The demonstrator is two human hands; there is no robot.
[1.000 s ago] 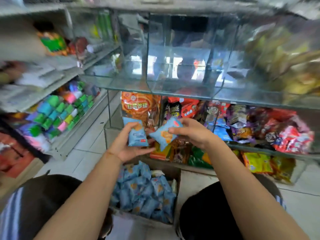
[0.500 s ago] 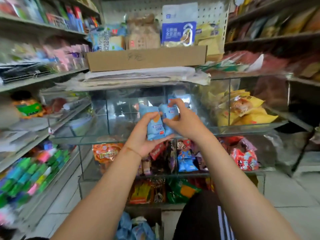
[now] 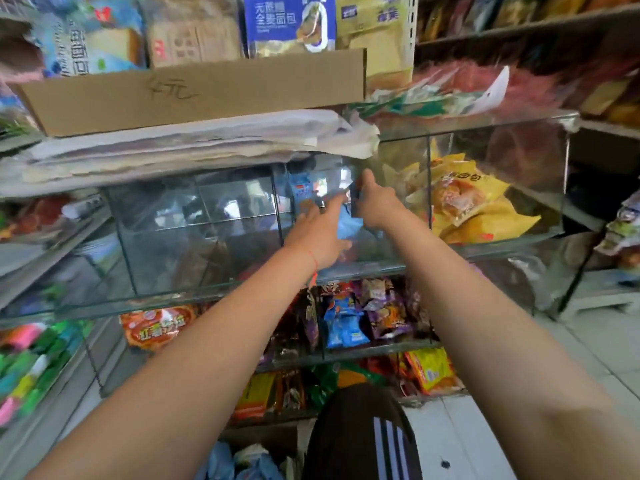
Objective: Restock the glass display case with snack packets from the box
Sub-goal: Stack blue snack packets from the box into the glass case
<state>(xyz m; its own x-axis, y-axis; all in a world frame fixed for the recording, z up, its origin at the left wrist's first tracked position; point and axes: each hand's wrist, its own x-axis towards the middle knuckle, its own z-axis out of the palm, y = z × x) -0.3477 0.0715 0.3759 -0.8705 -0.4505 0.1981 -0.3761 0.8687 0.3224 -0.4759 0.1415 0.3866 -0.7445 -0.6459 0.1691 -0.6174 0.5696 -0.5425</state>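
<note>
The glass display case (image 3: 156,237) stands in front of me, and both my arms reach into its upper middle compartment. My left hand (image 3: 322,233) holds a light blue snack packet (image 3: 348,225) that sits between my two hands. A second blue packet (image 3: 303,190) stands upright just past my left fingertips, inside the glass. My right hand (image 3: 375,202) is beside them on the right, thumb up, with its fingertips hidden behind a dark glass edge. More blue packets (image 3: 221,462) lie in the box at the bottom edge of the view.
Yellow bread bags (image 3: 467,202) fill the compartment to the right. A flat cardboard box (image 3: 194,91) and a paper stack (image 3: 173,150) lie on top of the case. Mixed snacks (image 3: 346,327) crowd the lower shelves. Side shelving (image 3: 27,368) runs along the left.
Both hands rose from in front of the lower shelf and pushed the blue packets forward into the upper glass compartment. My view lifted with them.
</note>
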